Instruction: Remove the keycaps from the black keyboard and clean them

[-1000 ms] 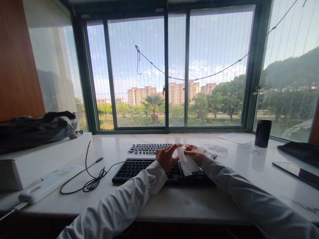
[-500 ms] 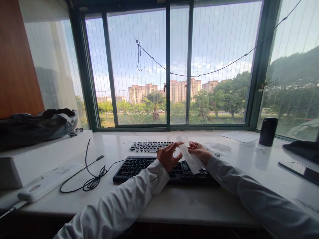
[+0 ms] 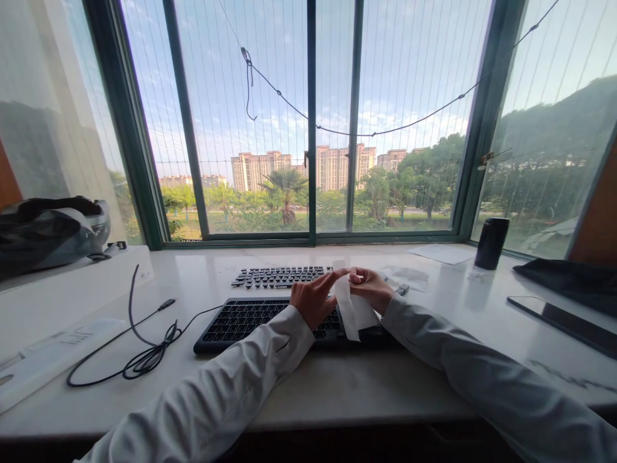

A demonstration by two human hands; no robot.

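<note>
A thin white tissue [image 3: 350, 314] hangs folded between my hands, its lower edge over the right part of a black keyboard [image 3: 231, 325]. My left hand [image 3: 312, 301] grips the tissue's upper part with bent fingers, the thumb lower down. Close against it, my right hand [image 3: 371, 287] pinches the tissue from the other side with fingers curled. Both hands are above the keyboard, whose right part is partly hidden by them and the tissue. Behind it, loose black keycaps [image 3: 274, 277] lie in rows on the white table.
A coiled black cable [image 3: 152, 357] lies left of the keyboard. A white box [image 3: 62, 289] bears a dark bag [image 3: 53, 235]. Rightward are a crumpled clear wrapper [image 3: 407, 278], a paper sheet [image 3: 441, 253], a black cylinder [image 3: 491, 244], a phone [image 3: 563, 321] and dark cloth [image 3: 569, 283].
My hands have drawn closer together, and the tissue now hangs more upright with a wider fold showing. The camera view has turned slightly to the right.
</note>
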